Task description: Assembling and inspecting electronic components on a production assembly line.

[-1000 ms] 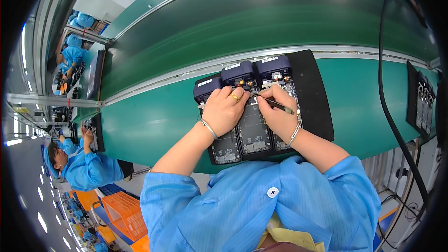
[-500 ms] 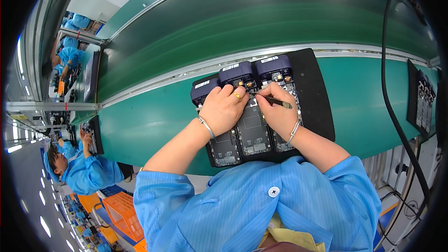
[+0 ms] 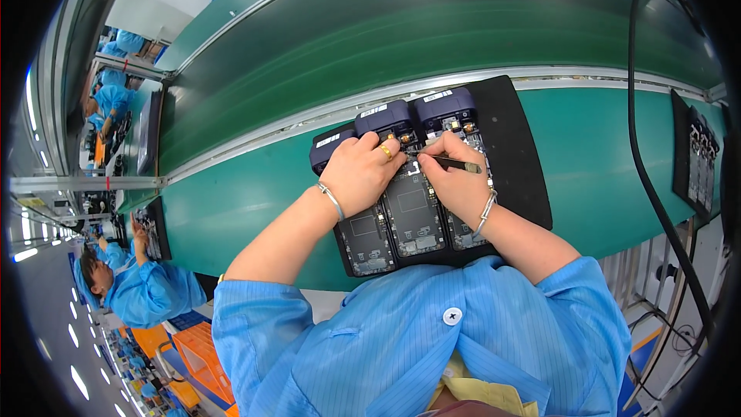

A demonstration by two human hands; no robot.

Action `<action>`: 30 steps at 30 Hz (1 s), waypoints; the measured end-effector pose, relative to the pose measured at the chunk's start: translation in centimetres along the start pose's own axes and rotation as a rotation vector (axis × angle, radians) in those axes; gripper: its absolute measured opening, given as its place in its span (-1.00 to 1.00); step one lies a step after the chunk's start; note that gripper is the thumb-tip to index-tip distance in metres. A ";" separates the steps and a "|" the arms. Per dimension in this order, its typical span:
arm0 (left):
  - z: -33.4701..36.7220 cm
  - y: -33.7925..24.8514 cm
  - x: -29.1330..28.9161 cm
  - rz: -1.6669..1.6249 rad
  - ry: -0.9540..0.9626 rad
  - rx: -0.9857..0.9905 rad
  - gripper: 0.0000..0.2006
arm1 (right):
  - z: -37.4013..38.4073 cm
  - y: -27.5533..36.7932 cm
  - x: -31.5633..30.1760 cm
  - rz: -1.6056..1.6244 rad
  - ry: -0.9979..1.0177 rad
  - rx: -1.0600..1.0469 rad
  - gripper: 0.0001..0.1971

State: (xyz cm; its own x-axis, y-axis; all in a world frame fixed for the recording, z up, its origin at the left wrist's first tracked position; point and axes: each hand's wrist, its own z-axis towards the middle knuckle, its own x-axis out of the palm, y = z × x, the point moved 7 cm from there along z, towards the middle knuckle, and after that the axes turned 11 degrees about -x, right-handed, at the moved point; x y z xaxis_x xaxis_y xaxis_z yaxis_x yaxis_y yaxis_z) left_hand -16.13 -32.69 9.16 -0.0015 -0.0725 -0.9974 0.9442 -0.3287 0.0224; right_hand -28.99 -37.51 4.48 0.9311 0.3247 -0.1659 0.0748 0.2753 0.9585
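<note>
Three long devices lie side by side on a black mat (image 3: 521, 162), each with a dark purple housing at its far end and bare circuit boards. My left hand (image 3: 360, 170), fingers bent and drawn together, rests over the left device (image 3: 364, 241) and the upper part of the middle device (image 3: 413, 212). Its fingertips press near small parts there; whatever they pinch is hidden. In my right hand (image 3: 457, 181) is a pair of dark tweezers (image 3: 463, 164), its tip touching or just above the middle device's board, beside the left fingertips. My right hand partly covers the right device (image 3: 471, 135).
Beyond a metal rail (image 3: 571, 73) runs a wide green conveyor belt (image 3: 432, 23). A black cable (image 3: 634, 108) hangs down on the right, before another mat with boards (image 3: 701, 158). To the left, a co-worker in blue (image 3: 150, 286) sits near an orange crate (image 3: 202, 359).
The mat, devices and both hands appear slightly further left and up in view. The left fingers have shifted a little on the middle device; the tweezers stay in the right hand.
</note>
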 end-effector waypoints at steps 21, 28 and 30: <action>0.1 0.1 0.2 -0.039 -0.080 0.006 -0.86 | -0.3 -0.1 0.2 0.057 0.014 0.057 -0.89; 0.0 0.0 -0.1 -0.032 -0.112 0.033 -0.77 | -0.2 0.1 0.5 -0.019 0.034 -0.108 -0.89; 0.0 0.0 0.1 -0.023 -0.092 0.035 -0.87 | -0.2 0.4 0.6 -0.050 0.057 -0.123 -0.89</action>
State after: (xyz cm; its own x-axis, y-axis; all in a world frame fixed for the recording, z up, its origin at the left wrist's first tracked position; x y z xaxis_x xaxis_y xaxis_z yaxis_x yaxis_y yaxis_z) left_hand -16.15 -32.70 9.06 -0.0551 -0.1504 -0.9871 0.9314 -0.3641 0.0035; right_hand -28.44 -37.03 4.74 0.9055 0.3575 -0.2284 0.0727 0.3997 0.9138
